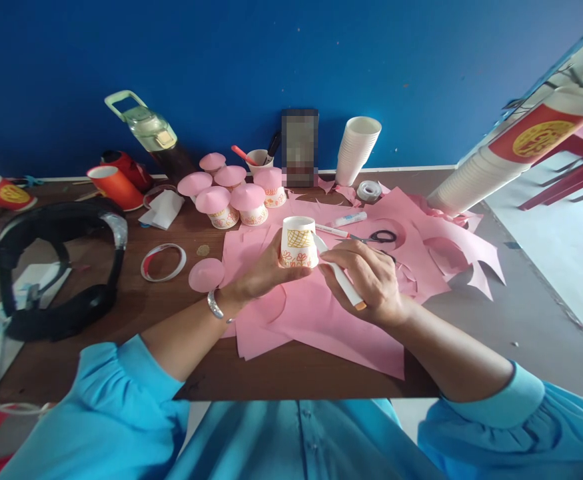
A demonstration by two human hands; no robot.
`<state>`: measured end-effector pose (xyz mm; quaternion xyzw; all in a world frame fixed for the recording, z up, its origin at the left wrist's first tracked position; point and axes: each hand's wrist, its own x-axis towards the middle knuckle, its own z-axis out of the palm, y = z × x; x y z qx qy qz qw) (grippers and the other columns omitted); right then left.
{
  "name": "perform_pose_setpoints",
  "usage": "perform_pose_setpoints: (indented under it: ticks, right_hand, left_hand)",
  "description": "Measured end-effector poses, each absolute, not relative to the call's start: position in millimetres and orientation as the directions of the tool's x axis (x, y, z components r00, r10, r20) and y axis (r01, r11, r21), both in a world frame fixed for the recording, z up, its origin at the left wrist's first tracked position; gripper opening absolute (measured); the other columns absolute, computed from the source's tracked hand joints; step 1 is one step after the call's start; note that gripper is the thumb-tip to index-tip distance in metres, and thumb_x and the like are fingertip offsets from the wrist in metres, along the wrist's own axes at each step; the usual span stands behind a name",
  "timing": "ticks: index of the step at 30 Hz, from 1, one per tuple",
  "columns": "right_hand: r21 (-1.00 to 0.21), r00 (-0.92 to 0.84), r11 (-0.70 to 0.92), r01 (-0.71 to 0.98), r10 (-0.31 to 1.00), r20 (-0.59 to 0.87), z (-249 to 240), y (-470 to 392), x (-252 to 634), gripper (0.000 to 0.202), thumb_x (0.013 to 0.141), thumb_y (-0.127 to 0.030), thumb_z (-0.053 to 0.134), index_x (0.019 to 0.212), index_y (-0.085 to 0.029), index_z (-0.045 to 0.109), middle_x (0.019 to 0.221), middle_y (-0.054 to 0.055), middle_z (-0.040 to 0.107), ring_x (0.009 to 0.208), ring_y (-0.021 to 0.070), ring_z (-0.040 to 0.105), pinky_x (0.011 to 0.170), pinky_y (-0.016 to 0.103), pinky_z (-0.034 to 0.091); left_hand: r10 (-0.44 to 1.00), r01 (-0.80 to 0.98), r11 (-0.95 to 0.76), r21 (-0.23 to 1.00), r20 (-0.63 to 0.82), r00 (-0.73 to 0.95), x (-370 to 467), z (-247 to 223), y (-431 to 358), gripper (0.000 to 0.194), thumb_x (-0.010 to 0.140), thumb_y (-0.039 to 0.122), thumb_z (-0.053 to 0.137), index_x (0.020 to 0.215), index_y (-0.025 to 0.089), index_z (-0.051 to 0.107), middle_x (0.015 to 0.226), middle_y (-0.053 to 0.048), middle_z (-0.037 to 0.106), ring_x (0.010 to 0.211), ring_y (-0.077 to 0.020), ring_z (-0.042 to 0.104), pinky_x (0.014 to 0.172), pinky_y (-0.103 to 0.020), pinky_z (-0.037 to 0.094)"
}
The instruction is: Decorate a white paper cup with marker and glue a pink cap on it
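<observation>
My left hand [266, 270] grips a small white paper cup [300, 243] by its side and base. On the cup are a yellow crosshatched patch and orange flower drawings. My right hand [366, 277] is closed round a white marker [344, 280] with an orange end, its tip at the cup's right side. Below both hands lie pink paper sheets [316, 327]. Behind and left of the cup, several decorated cups wear pink paper cones [213, 200]. A loose pink cone [206, 275] rests left of the sheets, near my left wrist.
Scissors [382, 236], a glue stick [350, 219] and a tape roll [369, 191] lie beyond my right hand. Cup stacks [358, 150] stand at the back and right. A bottle [154, 133], tape ring [163, 262] and black headset [61, 320] are left.
</observation>
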<state>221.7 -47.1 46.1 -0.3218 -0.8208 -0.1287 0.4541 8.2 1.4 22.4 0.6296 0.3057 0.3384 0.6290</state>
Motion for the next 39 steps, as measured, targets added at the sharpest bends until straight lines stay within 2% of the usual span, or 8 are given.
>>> perform_pose_setpoints:
  ticks: [4,9,12,16,22,28,33,39]
  right_hand:
    - [-0.093,-0.381,0.769,0.633,0.414,0.827,45.0,-46.9,221.2,0.016,0.1,-0.01,0.063,0.113,-0.02,0.059,0.09,0.003,0.072,0.076,0.0169,0.07,0.066,0.031,0.058]
    - [-0.076,-0.393,0.775,0.627,0.399,0.829,46.7,-46.6,221.4,0.017,0.1,-0.008,0.064,0.113,-0.018,0.059,0.089,0.004,0.071,0.074,0.0168,0.068,0.066,0.031,0.057]
    - [-0.072,-0.41,0.78,0.621,0.402,0.819,47.2,-47.1,220.9,0.016,0.101,-0.01,0.062,0.114,-0.019,0.058,0.089,0.004,0.072,0.075,0.0172,0.069,0.066,0.031,0.058]
    - [-0.042,-0.423,0.781,0.623,0.382,0.822,46.5,-49.3,218.3,0.018,0.099,-0.009,0.062,0.113,-0.019,0.058,0.086,0.003,0.071,0.074,0.0175,0.07,0.064,0.031,0.059]
    - [-0.014,-0.437,0.769,0.639,0.377,0.817,46.9,-52.6,214.6,0.015,0.098,-0.008,0.065,0.108,-0.018,0.059,0.082,0.003,0.071,0.071,0.0163,0.069,0.062,0.029,0.058]
    - [-0.023,-0.45,0.782,0.623,0.382,0.807,45.9,-54.1,213.6,0.016,0.099,-0.009,0.062,0.111,-0.018,0.059,0.083,0.003,0.072,0.072,0.0164,0.069,0.064,0.029,0.059]
    - [-0.032,-0.447,0.803,0.595,0.364,0.817,47.0,-54.2,214.9,0.02,0.097,-0.007,0.064,0.114,-0.017,0.059,0.084,0.005,0.072,0.072,0.0177,0.069,0.063,0.03,0.058]
    - [-0.05,-0.394,0.748,0.662,0.404,0.826,48.2,-47.4,222.5,0.017,0.1,-0.009,0.063,0.112,-0.02,0.059,0.087,0.003,0.073,0.073,0.0166,0.069,0.063,0.03,0.057]
  left_hand:
    - [0.798,-0.029,-0.034,0.999,0.045,0.6,8.2,24.5,1.8,0.06,0.083,0.046,0.088,0.13,0.022,0.058,0.12,-0.01,0.074,0.116,-0.03,0.068,0.1,-0.046,0.056]
    - [0.791,-0.048,-0.038,0.998,0.059,0.609,8.6,28.8,1.0,0.055,0.085,0.045,0.087,0.127,0.022,0.06,0.118,-0.009,0.074,0.114,-0.0291,0.068,0.101,-0.045,0.055]
    - [0.785,-0.068,-0.02,0.997,0.058,0.616,9.2,27.5,0.9,0.045,0.087,0.043,0.086,0.119,0.02,0.063,0.113,-0.008,0.073,0.109,-0.0264,0.067,0.096,-0.042,0.056]
    - [0.791,-0.148,0.031,0.989,0.066,0.608,8.6,16.4,2.4,0.049,0.086,0.039,0.088,0.124,0.023,0.061,0.113,-0.006,0.069,0.106,-0.0233,0.064,0.09,-0.036,0.055]
    - [0.807,-0.118,-0.021,0.993,0.086,0.584,5.8,11.7,4.0,0.061,0.085,0.039,0.088,0.133,0.026,0.053,0.117,-0.005,0.064,0.109,-0.0244,0.061,0.093,-0.04,0.053]
    - [0.806,-0.048,-0.057,0.997,0.075,0.587,6.8,24.4,2.0,0.053,0.088,0.042,0.084,0.128,0.024,0.054,0.116,-0.004,0.062,0.108,-0.0237,0.059,0.094,-0.041,0.052]
    - [0.793,-0.039,-0.073,0.997,0.082,0.603,7.3,25.3,1.4,0.04,0.089,0.044,0.082,0.114,0.021,0.061,0.109,-0.004,0.064,0.102,-0.0235,0.06,0.09,-0.041,0.053]
    - [0.803,-0.076,-0.03,0.997,0.069,0.591,8.4,28.4,0.1,0.044,0.086,0.044,0.086,0.119,0.022,0.065,0.114,-0.007,0.071,0.113,-0.0272,0.064,0.096,-0.041,0.055]
